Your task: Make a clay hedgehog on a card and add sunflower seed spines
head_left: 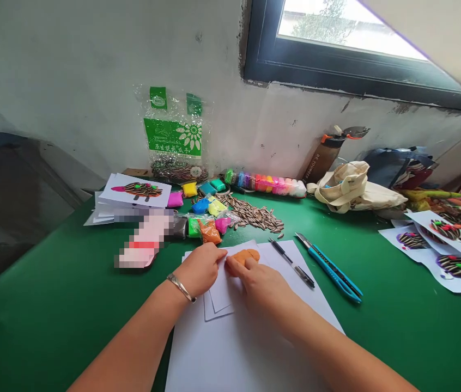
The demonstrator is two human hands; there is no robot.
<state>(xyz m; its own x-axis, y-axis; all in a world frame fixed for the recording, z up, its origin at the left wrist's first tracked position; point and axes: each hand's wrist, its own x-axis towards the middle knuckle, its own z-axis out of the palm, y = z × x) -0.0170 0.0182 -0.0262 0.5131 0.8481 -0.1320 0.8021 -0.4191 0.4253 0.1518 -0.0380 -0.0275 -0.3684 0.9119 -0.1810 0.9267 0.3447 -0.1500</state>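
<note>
Two bare forearms [132, 343] extend from the near edge, converging over a green table [71, 277]. Large white sheet [210, 359] lies beneath, smaller white papers [223, 294] stacked on its far portion. Right hand [265, 283]: palm down, fingers bent and narrowly spaced, touching a flat orange clay-like piece [252, 254] on the papers. Left hand [200, 270]: index finger pointing right at that piece's left edge, others curled; contact and grip cannot be determined. Silver bracelet [181, 287] on left forearm.
</note>
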